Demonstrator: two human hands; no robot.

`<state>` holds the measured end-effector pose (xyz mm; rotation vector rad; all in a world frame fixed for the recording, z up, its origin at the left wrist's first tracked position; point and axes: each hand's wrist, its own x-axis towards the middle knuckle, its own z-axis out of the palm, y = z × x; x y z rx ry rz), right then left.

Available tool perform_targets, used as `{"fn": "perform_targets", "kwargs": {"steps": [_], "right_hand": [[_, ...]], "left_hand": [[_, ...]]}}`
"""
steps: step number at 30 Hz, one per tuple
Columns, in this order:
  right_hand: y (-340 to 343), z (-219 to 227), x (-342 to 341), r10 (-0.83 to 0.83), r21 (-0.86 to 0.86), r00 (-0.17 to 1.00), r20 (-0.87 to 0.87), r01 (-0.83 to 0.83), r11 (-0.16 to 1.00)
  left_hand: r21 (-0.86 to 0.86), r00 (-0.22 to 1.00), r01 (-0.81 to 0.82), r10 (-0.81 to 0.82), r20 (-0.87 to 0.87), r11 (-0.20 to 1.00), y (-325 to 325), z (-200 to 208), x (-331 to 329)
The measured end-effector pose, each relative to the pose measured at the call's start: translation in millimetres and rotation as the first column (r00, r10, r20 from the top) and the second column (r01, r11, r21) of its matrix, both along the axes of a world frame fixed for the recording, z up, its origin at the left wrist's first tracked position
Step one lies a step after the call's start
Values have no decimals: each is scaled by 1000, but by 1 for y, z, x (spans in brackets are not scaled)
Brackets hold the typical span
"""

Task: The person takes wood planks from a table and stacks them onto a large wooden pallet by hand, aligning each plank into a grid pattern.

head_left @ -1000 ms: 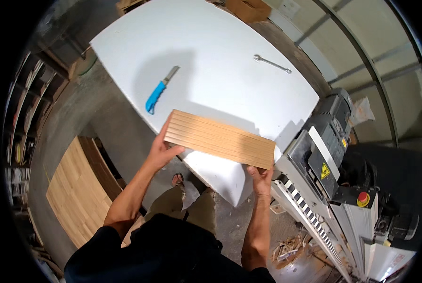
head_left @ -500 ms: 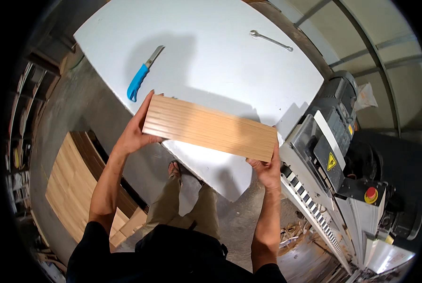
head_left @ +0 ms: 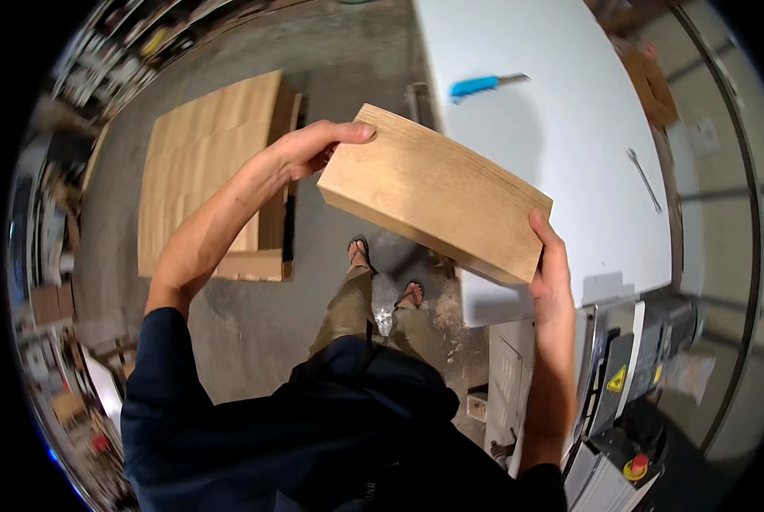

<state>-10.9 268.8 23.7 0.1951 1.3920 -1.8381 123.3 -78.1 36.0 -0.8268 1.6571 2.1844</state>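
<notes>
A thick light-brown wooden block hangs in the air before me, tilted down to the right. My left hand grips its left end, with the thumb on the upper face and the fingers mostly hidden behind. Round its right end closes my right hand, thumb against the corner. Beyond the block, a blue-handled utility knife with its blade out lies on the white table. A metal wrench rests farther right on the same table.
On the floor to my left sits a stack of wooden boards. A grey machine with a red stop button stands at the lower right. Loaded shelves line the far left. My feet are on the concrete floor.
My view has swung left, toward the stacked boards. The block has turned in my hands: its grooved face was showing, now a smooth face and a long edge show.
</notes>
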Motion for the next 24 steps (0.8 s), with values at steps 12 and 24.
{"fn": "perform_targets", "kwargs": {"steps": [12, 24], "right_hand": [[-135, 12, 97, 658, 36, 734, 168, -672, 740], [-220, -24, 319, 867, 147, 484, 119, -872, 467]], "left_hand": [[-35, 872, -470, 470, 136, 882, -19, 3, 281], [21, 702, -692, 666, 252, 721, 3, -8, 549]]}}
